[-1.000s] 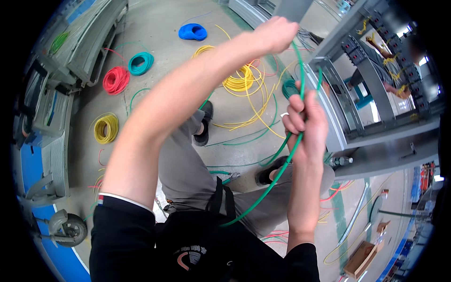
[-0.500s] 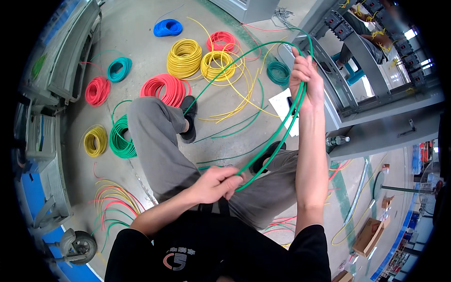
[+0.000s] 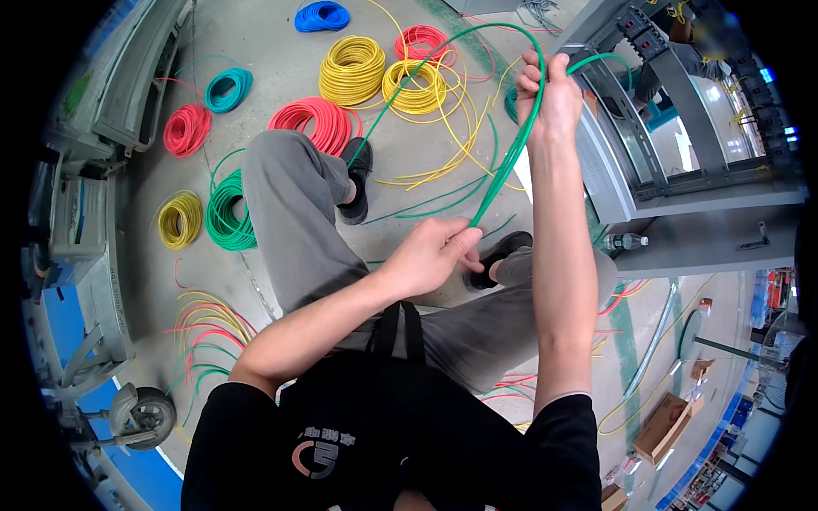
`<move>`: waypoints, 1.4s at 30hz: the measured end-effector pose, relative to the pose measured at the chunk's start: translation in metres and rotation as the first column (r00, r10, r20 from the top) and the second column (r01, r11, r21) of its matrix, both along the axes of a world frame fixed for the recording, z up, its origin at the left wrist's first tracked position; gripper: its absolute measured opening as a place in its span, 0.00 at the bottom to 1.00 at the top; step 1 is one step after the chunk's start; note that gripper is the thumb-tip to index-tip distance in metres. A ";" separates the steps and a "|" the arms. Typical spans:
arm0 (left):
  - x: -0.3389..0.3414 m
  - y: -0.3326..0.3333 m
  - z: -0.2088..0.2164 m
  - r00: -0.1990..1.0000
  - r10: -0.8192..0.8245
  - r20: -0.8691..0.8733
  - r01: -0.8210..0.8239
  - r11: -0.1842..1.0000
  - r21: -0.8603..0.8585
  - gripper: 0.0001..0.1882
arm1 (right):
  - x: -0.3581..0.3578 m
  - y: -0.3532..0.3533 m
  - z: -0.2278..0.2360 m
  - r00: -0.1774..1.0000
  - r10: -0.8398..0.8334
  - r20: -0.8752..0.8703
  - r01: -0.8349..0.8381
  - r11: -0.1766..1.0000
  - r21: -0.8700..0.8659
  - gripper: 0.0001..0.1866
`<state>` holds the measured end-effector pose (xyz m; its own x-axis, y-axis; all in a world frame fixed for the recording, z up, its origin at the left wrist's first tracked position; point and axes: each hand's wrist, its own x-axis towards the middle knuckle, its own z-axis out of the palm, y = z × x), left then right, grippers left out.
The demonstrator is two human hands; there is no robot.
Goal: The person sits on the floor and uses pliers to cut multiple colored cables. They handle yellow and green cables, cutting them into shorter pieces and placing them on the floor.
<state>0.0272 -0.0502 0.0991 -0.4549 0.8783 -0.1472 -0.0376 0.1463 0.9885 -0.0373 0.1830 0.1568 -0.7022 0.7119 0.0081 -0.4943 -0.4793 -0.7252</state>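
Gripping the green wire (image 3: 509, 162) high on my right side, my right hand (image 3: 552, 100) is curling its fingers around the strands, its thumb pointing upward. From my distant seat I am seeing my left hand (image 3: 430, 255) lower down, thumb and forefinger closing on the gathered strands where they are meeting its fingertips. Between the two hands the wire is running in a tight, slanting bundle; above the right hand one strand is arching over and sloping down toward the black shoe (image 3: 358, 187), while another is bending out to the right, in front of the grey metal cabinet (image 3: 707, 200). All of this is hanging above the gap between my grey-trousered legs (image 3: 298, 221). On the floor, a green coil (image 3: 220, 209) is lying just beside the left knee, a red coil (image 3: 335, 128) is resting near that shoe, and two yellow coils (image 3: 351, 92) are sitting farther ahead. Short cut wires (image 3: 213, 319) in red, yellow and green are fanning out on my left, and a clear bottle (image 3: 626, 241) is lying near the cabinet.
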 end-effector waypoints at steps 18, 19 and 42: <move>-0.017 0.030 0.046 0.744 0.043 0.667 -0.072 0.997 0.016 0.14 | 0.042 -0.047 -0.021 0.946 0.302 0.113 -0.264 0.927 -0.268 0.19; -0.016 0.030 0.043 0.745 0.044 0.666 -0.076 0.997 0.018 0.14 | 0.042 -0.048 -0.023 0.945 0.311 0.106 -0.271 0.920 -0.282 0.19; -0.019 0.031 -0.008 0.882 0.038 0.469 -0.155 0.964 0.215 0.18 | 0.131 -0.082 -0.001 0.779 0.163 0.605 -0.332 0.926 0.177 0.17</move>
